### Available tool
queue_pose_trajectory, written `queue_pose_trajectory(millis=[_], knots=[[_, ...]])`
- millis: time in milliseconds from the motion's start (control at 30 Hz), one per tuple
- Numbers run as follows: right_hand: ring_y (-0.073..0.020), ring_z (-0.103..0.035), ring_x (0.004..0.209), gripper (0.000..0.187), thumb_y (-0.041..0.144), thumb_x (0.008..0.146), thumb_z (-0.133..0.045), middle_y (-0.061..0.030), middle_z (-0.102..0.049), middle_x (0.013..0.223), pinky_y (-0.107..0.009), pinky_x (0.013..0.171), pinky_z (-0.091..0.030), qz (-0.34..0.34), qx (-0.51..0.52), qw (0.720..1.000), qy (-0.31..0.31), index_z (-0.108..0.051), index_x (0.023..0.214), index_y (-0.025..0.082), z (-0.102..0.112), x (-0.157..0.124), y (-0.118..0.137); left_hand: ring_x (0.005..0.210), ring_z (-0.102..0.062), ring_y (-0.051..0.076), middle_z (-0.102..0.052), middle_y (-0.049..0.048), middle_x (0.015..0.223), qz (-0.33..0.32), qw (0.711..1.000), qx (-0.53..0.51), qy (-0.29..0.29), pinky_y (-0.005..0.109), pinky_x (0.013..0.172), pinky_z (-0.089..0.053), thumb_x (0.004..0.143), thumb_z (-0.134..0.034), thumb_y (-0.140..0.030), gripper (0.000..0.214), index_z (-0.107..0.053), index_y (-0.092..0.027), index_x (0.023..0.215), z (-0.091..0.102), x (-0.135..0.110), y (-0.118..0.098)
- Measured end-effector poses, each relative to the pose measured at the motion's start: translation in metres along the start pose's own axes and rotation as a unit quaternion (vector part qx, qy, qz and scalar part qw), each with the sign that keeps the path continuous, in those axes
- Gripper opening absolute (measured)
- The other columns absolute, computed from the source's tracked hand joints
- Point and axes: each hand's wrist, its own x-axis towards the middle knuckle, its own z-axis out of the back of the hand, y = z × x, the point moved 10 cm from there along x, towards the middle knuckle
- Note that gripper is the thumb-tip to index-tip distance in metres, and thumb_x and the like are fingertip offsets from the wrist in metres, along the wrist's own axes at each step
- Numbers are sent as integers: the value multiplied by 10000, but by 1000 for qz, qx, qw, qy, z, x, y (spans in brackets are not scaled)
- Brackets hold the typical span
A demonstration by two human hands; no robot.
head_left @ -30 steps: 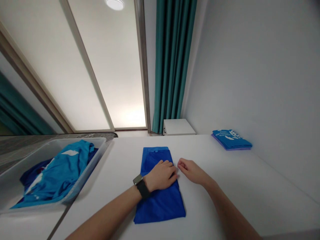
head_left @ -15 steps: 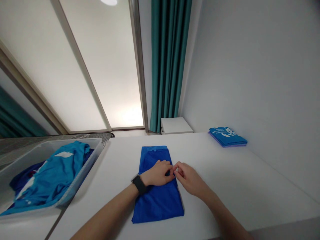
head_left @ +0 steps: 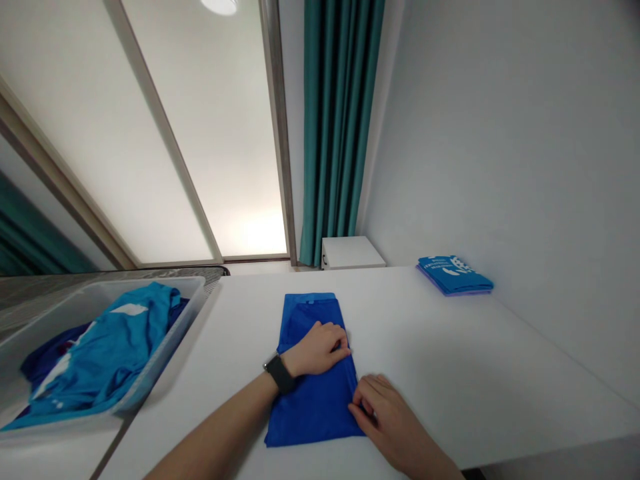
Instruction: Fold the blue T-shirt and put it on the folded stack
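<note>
A: Blue cloth [head_left: 310,417], where?
B: Folded flat, middle of the white table [head_left: 240,327], long axis running near to far.
A: Left hand [head_left: 320,348]?
B: On top, around mid-length, fingers curled at the right long edge. Can't tell if it's pinching or just pressing.
A: Right hand [head_left: 383,417]?
B: Same edge, lower down, cloth to its left. Thumb and fingers curled close; can't tell if fabric's between.
A: Which of the 2 is nearer the near right corner?
B: Right. Left sits farther up.
A: Others?
B: Bin [head_left: 198,295] with clothes [head_left: 133,337] off left, 1 folded stack [head_left: 455,277] far right.
</note>
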Motion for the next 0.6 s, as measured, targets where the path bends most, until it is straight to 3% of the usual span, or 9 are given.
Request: queue_pose_trajectory(millis=[267,600], knots=[[-159,-518,759,180,95,869,-587,10,-566,761,-275,698,-374,-3,-2,1000,-7,-500,754,202,0,-1,-2,891,-572,191,-635,13,870,-22,997,59,-33,333,805,-343,954,-507,-380,248,-571,-190,808,6,-3,-18],[-161,-515,747,171,109,873,-577,12,-563,742,-281,696,-379,-4,-11,1000,-5,-507,750,205,0,-1,0,907,-573,200,-638,31,937,-10,996,78,-35,341,809,-352,967,-486,-355,211,-565,-190,864,-1,0,-18]])
